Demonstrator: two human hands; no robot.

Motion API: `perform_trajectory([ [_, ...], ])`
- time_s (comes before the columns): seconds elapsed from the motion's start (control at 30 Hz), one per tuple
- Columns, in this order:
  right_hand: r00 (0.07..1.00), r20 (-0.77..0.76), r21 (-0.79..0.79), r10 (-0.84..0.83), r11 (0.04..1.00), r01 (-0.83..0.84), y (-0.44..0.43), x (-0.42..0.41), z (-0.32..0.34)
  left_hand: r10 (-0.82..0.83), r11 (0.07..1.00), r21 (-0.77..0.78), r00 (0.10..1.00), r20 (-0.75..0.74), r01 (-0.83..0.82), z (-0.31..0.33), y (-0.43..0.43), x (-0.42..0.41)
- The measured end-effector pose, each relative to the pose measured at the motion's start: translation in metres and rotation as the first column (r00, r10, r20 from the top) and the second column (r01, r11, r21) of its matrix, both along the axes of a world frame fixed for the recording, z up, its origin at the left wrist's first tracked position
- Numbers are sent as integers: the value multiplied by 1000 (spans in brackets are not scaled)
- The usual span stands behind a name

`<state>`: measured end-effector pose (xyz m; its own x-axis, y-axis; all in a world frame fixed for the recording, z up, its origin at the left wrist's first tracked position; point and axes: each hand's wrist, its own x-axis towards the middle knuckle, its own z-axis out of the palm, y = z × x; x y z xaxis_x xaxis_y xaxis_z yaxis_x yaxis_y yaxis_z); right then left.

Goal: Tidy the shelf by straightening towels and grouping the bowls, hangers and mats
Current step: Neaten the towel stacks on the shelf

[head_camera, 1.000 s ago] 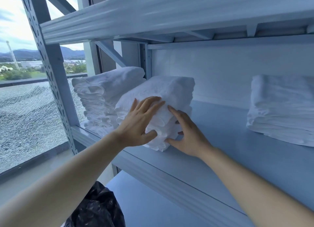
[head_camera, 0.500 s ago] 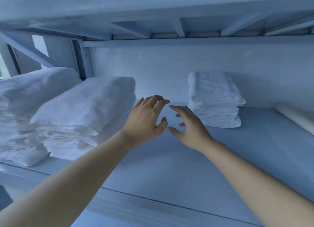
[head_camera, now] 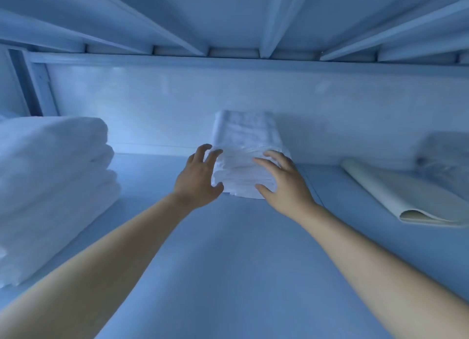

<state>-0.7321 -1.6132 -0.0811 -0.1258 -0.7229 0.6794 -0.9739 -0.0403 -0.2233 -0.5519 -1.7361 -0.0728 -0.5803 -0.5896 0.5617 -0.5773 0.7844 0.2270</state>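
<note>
A small stack of folded white towels (head_camera: 247, 145) stands at the back of the blue shelf (head_camera: 228, 275), against the rear wall. My left hand (head_camera: 199, 177) touches the stack's left front corner, fingers curved along its side and thumb low at the front. My right hand (head_camera: 285, 182) lies on the stack's right front, fingers spread over the folded edges. Neither hand has lifted the stack. A larger pile of thick white towels (head_camera: 50, 186) sits at the left end of the shelf.
A pale folded mat (head_camera: 406, 194) lies flat to the right of the small stack, with a plastic-wrapped bundle (head_camera: 446, 161) behind it. The ribbed underside of the shelf above (head_camera: 228, 21) hangs close overhead. Bare shelf floor stretches between my forearms.
My hands left the large left pile and travelled right through the air to the small middle stack, which they now touch. The view swung right and moved in closer.
</note>
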Motion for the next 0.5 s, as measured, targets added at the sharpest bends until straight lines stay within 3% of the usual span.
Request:
perform_trajectory([
  [0.1,990,-137,18,-17,1000,19,-2,-22,0,10,998,56,1000,-21,-9,-5,-5,-15],
  [0.2,968,-246,50,-49,997,63,-8,-34,2,30,997,-70,1000,-11,-30,-6,-8,-31],
  [0.3,962,-261,145,-76,982,117,-17,-41,4,50,969,-247,996,78,-29,-9,-11,-48],
  [0.4,962,-266,240,-70,961,136,-26,-47,3,113,963,-261,983,146,-72,-13,-11,-65],
  [0.5,962,-272,264,-33,958,107,-31,-49,2,160,955,-269,980,119,-124,-20,-13,-78],
])
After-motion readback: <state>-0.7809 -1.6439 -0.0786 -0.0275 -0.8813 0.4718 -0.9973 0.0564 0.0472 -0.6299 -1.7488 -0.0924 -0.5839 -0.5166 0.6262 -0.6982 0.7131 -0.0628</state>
